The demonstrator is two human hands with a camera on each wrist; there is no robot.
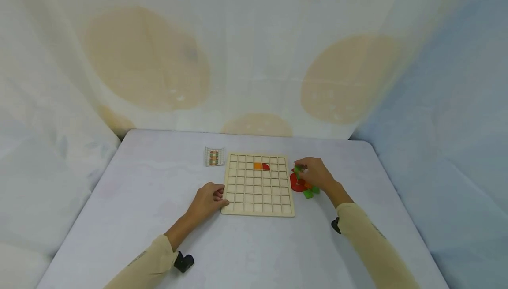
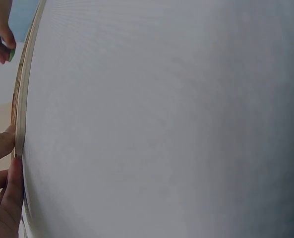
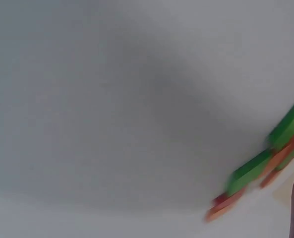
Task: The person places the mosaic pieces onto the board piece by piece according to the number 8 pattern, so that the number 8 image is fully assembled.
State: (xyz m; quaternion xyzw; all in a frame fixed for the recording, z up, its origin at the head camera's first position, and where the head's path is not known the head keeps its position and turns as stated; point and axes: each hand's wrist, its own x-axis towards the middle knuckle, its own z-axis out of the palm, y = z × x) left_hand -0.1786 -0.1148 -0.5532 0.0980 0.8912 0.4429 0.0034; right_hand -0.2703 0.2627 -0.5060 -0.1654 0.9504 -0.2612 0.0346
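A square wooden grid board [image 1: 258,189] lies on the table, with an orange square tile [image 1: 258,166] and a red rounded tile [image 1: 266,166] side by side in its upper cells. My left hand [image 1: 207,200] grips the board's left edge near the front corner, thumb on the corner and fingers curled at the side. At the right, my right hand [image 1: 315,172] pinches a green tile [image 2: 11,54] above a small pile. In that pile are red pieces [image 1: 296,184], green tiles [image 1: 308,193] and orange ones, partly hidden by the hand.
A small pattern card [image 1: 214,157] with a coloured design on a grid lies beyond the board's upper left corner. White table [image 1: 158,170] surrounds the board. Hanging cloth [image 1: 254,59] stands behind the table and along both sides.
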